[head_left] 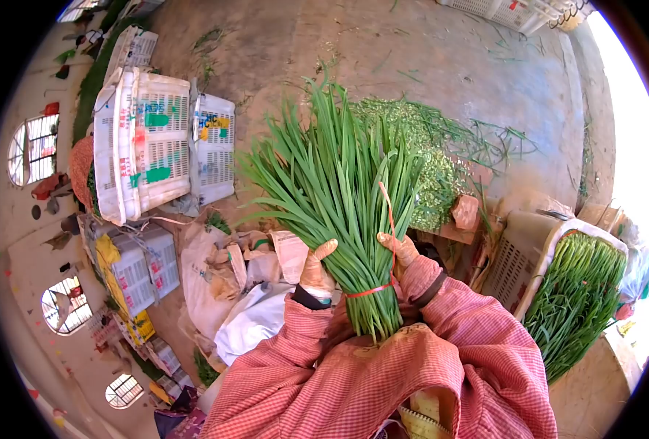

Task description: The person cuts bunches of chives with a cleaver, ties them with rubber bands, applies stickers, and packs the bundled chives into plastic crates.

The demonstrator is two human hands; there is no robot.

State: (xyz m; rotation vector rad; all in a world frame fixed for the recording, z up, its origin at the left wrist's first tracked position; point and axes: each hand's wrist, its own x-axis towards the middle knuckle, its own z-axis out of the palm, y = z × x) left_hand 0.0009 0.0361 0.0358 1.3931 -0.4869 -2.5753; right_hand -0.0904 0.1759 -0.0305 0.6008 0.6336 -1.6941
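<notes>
A large bunch of long green leafy stalks (339, 190) fans out in front of me, with its cut ends toward my body. A red band (368, 291) circles it near the base, and a loose length of the band runs up to my right hand. My left hand (317, 269), in a worn glove, grips the left side of the bunch with the thumb up. My right hand (399, 250), also gloved, holds the right side and the band, its thumb and fingers closed there. The fingers behind the bunch are hidden.
A white crate (511, 256) packed with green stalks stands at right. Stacked white crates (148, 146) are at left. Cut trimmings (434, 175) and a brick-like block (465, 211) lie beyond the bunch. White sacks (255, 318) lie at lower left.
</notes>
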